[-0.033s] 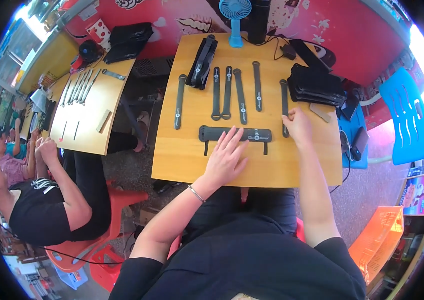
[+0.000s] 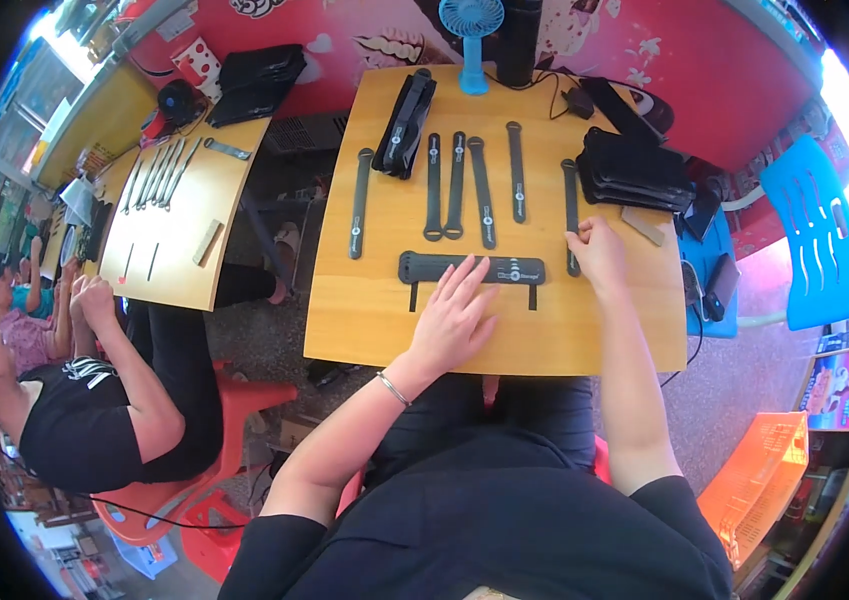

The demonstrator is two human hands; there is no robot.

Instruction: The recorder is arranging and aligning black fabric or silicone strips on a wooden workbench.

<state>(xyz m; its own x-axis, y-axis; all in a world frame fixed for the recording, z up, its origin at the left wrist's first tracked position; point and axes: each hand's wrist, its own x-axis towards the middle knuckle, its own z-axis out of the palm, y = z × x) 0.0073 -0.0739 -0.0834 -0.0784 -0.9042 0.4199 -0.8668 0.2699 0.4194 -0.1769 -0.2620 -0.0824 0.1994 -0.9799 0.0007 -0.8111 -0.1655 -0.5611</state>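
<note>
My left hand (image 2: pixel 454 318) lies with its fingers spread on a wide dark strap (image 2: pixel 529 271) with white printing. Two short black strips (image 2: pixel 532 298) show below that strap's lower edge. Toward the right side of the table, my right hand (image 2: pixel 599 256) has its thumb and fingers pinched at the lower part of a narrow dark-grey strap (image 2: pixel 570 192) with a rounded end. That strap lies on the wood; the fingertips partly hide the grip. Several similar straps (image 2: pixel 482 190) lie lengthwise beyond my left hand.
A bundle of black straps (image 2: pixel 404 125) stands far left on the wooden table (image 2: pixel 374 325). Black folded pouches (image 2: pixel 634 170) and a small tan block (image 2: pixel 642 226) lie right. At the back is a blue fan (image 2: pixel 472 45). A co-worker (image 2: pixel 94 400) sits at the left table.
</note>
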